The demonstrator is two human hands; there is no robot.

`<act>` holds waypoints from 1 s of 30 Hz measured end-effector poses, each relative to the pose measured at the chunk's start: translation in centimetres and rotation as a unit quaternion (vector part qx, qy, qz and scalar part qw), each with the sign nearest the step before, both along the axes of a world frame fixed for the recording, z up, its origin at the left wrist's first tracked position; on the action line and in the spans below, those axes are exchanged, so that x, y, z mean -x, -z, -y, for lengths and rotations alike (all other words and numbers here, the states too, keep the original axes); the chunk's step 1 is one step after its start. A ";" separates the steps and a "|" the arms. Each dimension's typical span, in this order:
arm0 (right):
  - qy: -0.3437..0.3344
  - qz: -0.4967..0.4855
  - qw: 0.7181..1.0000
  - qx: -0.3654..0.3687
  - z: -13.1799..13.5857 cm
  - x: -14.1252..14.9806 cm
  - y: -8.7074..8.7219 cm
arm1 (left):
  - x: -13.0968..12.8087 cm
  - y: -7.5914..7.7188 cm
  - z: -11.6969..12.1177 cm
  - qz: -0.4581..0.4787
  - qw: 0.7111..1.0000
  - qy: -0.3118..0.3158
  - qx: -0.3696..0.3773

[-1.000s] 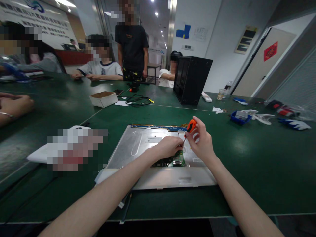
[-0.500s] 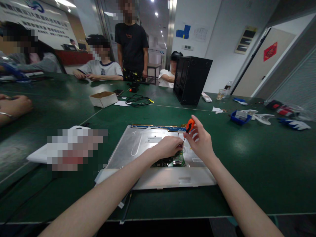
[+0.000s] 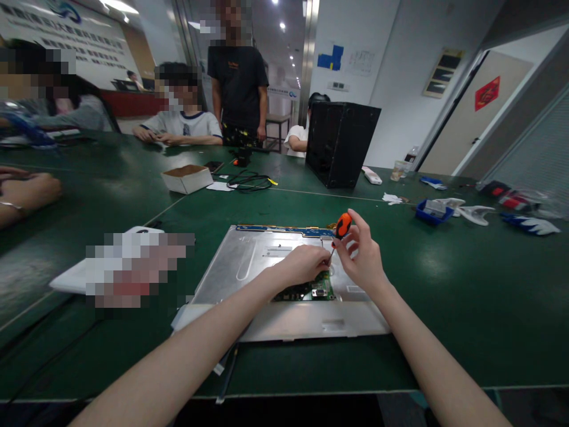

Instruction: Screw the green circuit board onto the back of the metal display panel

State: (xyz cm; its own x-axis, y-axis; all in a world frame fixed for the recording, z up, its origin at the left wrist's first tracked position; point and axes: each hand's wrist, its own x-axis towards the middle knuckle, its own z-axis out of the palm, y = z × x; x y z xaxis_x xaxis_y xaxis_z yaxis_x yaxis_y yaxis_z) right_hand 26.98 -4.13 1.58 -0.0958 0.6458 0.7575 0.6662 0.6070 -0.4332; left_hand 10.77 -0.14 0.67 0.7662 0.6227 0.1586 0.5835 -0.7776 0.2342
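An orange and black screwdriver (image 3: 343, 226) is pinched by its handle in my right hand (image 3: 365, 255), shaft pointing down and tilted left. My left hand (image 3: 306, 264) is closed around the spot where the shaft ends, above a green circuit board (image 3: 306, 292); its fingertips hide the screwdriver's tip and whatever they pinch. Under both hands lies a silver metal display panel (image 3: 249, 255), flat on the table. Along its far edge runs a blue circuit strip (image 3: 284, 230).
A black computer case (image 3: 342, 145) stands on the green table (image 3: 444, 308). Farther left are an open cardboard box (image 3: 187, 179) and a coiled black cable (image 3: 249, 181). A blue tray (image 3: 433, 212) and gloves (image 3: 531, 224) lie at right. Other people sit or stand around the table.
The screwdriver handle has tilted slightly and my right fingers have shifted a little on it. My left hand stays put. Behind the table, the black computer case has turned slightly.
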 end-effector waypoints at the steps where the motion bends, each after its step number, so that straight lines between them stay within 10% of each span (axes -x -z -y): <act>1: 0.001 -0.001 1.000 0.000 0.0 -0.1 0.1 | 0.0 0.0 0.0 0.001 1.000 0.000 -0.001; 30: 0.008 -0.003 1.000 0.011 -0.3 -0.2 0.1 | 0.3 0.1 -0.1 0.014 1.000 0.004 0.002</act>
State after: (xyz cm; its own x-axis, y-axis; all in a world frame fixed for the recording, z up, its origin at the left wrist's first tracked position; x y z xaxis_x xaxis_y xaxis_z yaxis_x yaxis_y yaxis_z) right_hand 27.17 -3.83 1.48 -0.0810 0.6630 0.7443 0.6729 0.5872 -0.4499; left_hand 10.49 0.00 0.54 0.7666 0.6171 0.1773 0.5703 -0.7813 0.2536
